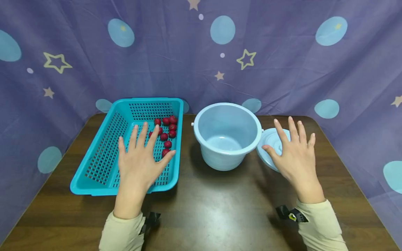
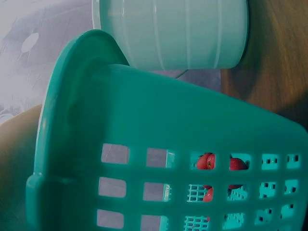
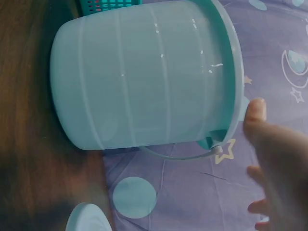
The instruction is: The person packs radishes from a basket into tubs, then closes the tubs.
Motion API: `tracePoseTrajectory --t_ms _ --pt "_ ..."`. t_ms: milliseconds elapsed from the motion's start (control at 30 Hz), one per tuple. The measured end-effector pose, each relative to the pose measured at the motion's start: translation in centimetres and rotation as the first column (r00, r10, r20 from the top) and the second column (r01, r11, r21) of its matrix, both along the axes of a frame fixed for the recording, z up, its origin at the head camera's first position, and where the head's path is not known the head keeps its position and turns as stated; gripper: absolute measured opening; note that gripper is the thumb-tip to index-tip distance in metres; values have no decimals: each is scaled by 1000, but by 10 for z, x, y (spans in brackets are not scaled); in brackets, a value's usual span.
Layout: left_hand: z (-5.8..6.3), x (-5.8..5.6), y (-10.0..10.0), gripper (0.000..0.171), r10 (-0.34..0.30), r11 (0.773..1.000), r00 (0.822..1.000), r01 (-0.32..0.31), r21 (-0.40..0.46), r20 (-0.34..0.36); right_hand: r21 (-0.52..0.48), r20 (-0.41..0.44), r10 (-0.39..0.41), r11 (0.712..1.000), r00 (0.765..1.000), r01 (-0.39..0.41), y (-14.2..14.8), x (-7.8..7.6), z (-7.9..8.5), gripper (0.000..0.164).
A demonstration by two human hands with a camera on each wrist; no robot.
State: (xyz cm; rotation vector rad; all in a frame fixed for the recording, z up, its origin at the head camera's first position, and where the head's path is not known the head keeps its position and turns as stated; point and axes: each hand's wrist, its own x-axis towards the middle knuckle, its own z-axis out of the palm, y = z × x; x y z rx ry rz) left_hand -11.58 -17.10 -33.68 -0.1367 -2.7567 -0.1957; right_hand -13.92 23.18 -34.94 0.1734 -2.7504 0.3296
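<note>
Fingers spread, my left hand (image 1: 138,165) hovers over the near part of a turquoise plastic basket (image 1: 97,158) and holds nothing. Several small dark red fruits (image 1: 164,136), their kind too small to tell, lie along the basket's right side. Through the basket's slots (image 2: 163,115) in the left wrist view, a few of the red fruits (image 2: 206,161) show. My right hand (image 1: 296,158), also spread and holding nothing, is above a light blue round lid (image 1: 267,153). Between the hands stands an upright light blue bucket (image 1: 224,158) without its lid; its inside looks bare.
Everything stands on a dark brown wooden table (image 1: 216,209). A purple curtain (image 1: 176,69) with stars and blue ovals hangs right behind the basket and bucket. In the right wrist view the bucket's thin handle (image 2: 180,73) hangs down behind it.
</note>
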Motion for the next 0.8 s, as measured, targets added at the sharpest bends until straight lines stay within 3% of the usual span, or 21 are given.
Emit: tracePoseTrajectory --t_ms 167,300,500,800 --pt "0 0 0 90 5 1000 1000 -5 -4 -5 -52 -58 36 998 998 -39 -1 -3 -3 83" --pt "1 -1 -1 91 16 1000 1000 -16 -9 11 -200 -65 93 974 994 -104 -2 -4 -6 80" --pt "1 -1 0 92 22 1000 999 -22 -12 43 -437 -60 185 879 981 -192 -5 -5 -6 72" --pt "-1 -2 1 91 13 1000 999 -13 8 46 -605 -113 237 754 965 -256 -13 -9 -9 69"
